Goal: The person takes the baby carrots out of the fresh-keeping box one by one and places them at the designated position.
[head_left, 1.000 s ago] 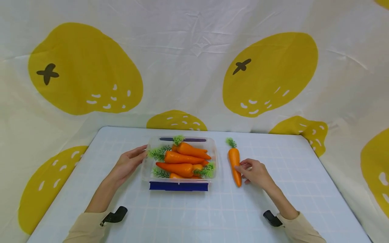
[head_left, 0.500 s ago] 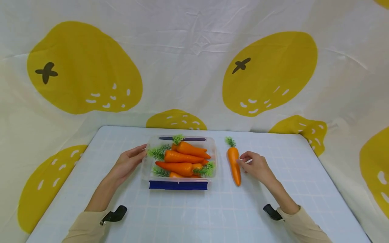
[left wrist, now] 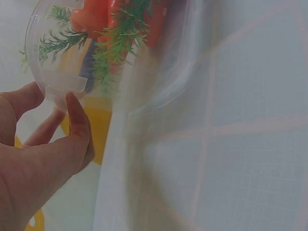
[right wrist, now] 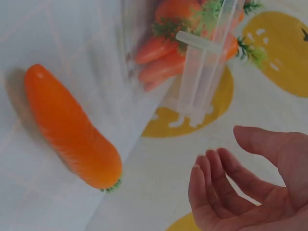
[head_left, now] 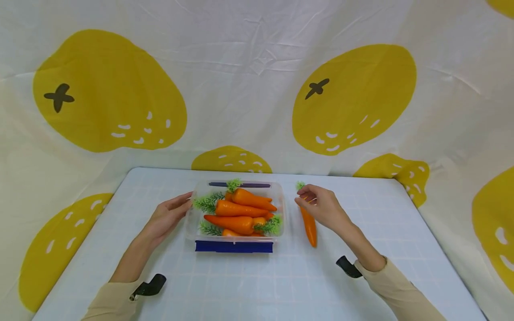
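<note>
A clear plastic storage box (head_left: 237, 239) with dark blue clips holds several orange toy carrots (head_left: 240, 208) with green tops. At its left end my left hand (head_left: 168, 218) pinches the side flap (left wrist: 67, 82) between thumb and fingers. One more carrot (head_left: 308, 227) lies on the table to the right of the box, its tip toward me. Over its upper part hovers my right hand (head_left: 323, 208), hiding some of it from the head view. In the right wrist view that hand (right wrist: 250, 183) is apart from the carrot (right wrist: 72, 127), fingers bent loosely around nothing.
The pale gridded table (head_left: 241, 285) has its far edge just behind the box. A white cloth (head_left: 241, 89) with yellow fruit prints hangs behind and around it. A black wrist camera (head_left: 150, 285) sits on the left forearm, another (head_left: 348, 266) on the right.
My right hand has left the lone carrot's side and moved up and away from me, toward its leafy end. The left hand and the box stay put.
</note>
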Demonstrator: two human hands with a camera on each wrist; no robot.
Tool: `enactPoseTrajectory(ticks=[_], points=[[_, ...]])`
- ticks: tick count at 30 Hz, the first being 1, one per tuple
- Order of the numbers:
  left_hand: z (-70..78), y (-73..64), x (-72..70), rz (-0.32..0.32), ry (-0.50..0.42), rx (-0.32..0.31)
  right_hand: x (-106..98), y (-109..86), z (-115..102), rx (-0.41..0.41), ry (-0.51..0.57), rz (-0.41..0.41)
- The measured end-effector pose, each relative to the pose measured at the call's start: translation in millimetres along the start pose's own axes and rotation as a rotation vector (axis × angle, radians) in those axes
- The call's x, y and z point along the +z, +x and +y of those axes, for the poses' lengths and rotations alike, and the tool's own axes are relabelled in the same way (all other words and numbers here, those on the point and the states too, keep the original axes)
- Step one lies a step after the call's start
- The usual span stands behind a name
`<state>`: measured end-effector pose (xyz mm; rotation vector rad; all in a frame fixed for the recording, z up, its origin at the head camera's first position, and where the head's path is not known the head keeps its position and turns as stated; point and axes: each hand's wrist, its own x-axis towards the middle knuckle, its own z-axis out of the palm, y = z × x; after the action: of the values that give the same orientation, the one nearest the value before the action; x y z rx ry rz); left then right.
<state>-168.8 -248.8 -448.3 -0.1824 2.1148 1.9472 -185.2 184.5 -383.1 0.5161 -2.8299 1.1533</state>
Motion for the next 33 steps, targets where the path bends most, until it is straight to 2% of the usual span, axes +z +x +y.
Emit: enactPoseTrajectory(ticks=[11,17,24,33], points=[[0.8,-1.8,-0.6,0.003,0.001,-0.016,18,16.1,-34,-0.137,0.013,-0.098],[0.4,-1.2,-1.0,-0.006,0.009,0.003,30,19.7,-47,-0.211,-0.001,-0.153],[-0.3,1.1,-1.2,-0.002,-0.021,0.035,46,23.0,-62,-0.231,0.030,-0.252],[-0.2,2.6,-1.5,0.002,-0.027,0.042,69,23.7,-72,-0.243,0.021,-0.315]])
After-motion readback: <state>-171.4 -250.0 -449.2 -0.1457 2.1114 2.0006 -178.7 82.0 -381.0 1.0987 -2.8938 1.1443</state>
